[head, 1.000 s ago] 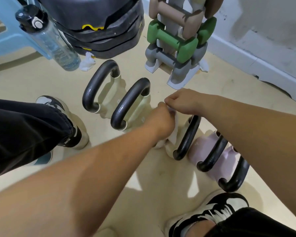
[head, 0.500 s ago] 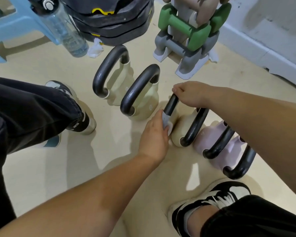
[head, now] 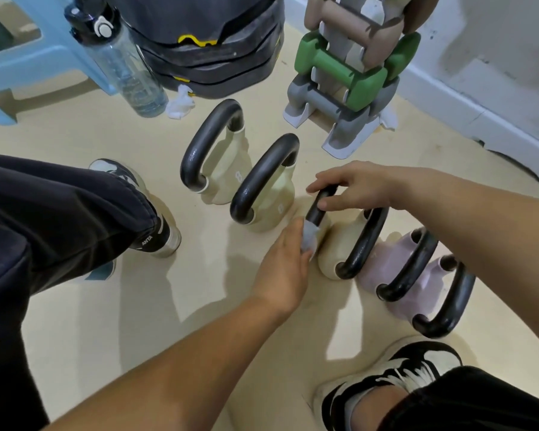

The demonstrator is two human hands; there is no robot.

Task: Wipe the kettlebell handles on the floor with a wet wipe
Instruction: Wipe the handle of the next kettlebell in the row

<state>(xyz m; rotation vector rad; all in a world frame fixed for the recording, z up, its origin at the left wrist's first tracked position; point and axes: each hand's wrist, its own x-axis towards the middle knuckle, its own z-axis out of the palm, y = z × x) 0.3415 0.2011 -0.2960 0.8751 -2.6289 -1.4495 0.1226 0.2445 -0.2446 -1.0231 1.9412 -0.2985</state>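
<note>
Several kettlebells with black handles stand in a row on the beige floor. My left hand (head: 285, 269) grips a pale wet wipe (head: 309, 241) wrapped round the lower end of the third kettlebell handle (head: 318, 207). My right hand (head: 352, 188) holds the top of that same handle, fingers curled over it. Two cream kettlebells (head: 263, 185) stand to the left of it. Another cream one (head: 363, 241) and two lilac ones (head: 413, 269) stand to the right.
A dumbbell rack (head: 346, 88) stands behind the row, a water bottle (head: 122, 57) and stacked black plates (head: 212, 48) at the back left. A crumpled wipe (head: 181, 102) lies by the bottle. My shoes (head: 389, 374) flank the row; a wall (head: 495, 73) runs on the right.
My left hand slid the wipe down the handle from near the top to its lower end. My right hand stayed on the top of the handle.
</note>
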